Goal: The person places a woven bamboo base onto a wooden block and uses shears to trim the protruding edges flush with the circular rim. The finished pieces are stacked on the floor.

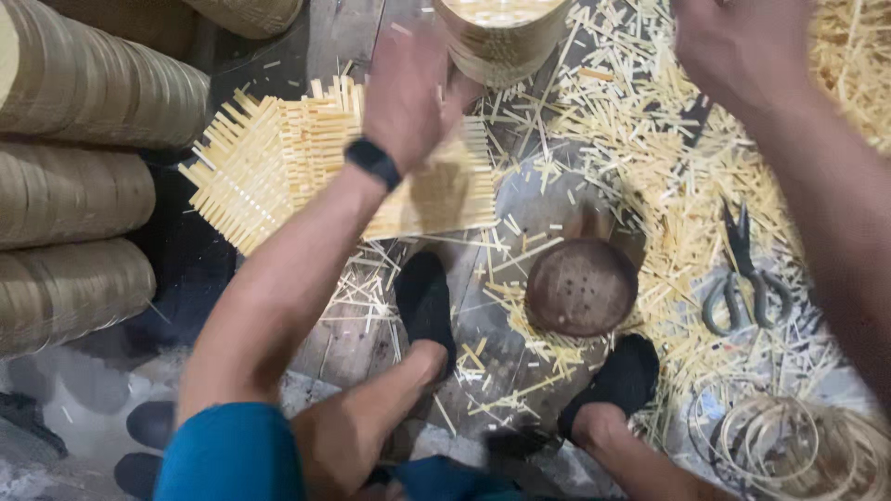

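While the person is sitting low over a floor (548, 199) littered with pale bamboo offcuts (650, 121), the left hand (408, 93) is hanging blurred above a square woven bamboo mat (278, 162) that is lying flat on the floor in front of the black-socked feet (425, 301); whether it is touching the mat cannot be told, and its fingers are showing only as a smear, so their state cannot be told either. The right hand (733, 46) is lifted at the top edge, above the thick scatter of strips, back toward the camera, its fingers hidden and apparently carrying nothing. Judging by this, the work is standing at the weaving or fitting of the mat, and any further handling of it is calling for a flat, even grip on the loose strip ends so the weave is not slipping apart. A round woven basket (501, 37) is standing just beyond the mat. Stacks of bamboo hoops (83, 93) are lying at the left, a dark perforated dome (582, 286) is resting between the feet, shears (742, 278) are lying at the right, thin loose rings (780, 445) near them. No packages, labels or signs are showing anywhere.
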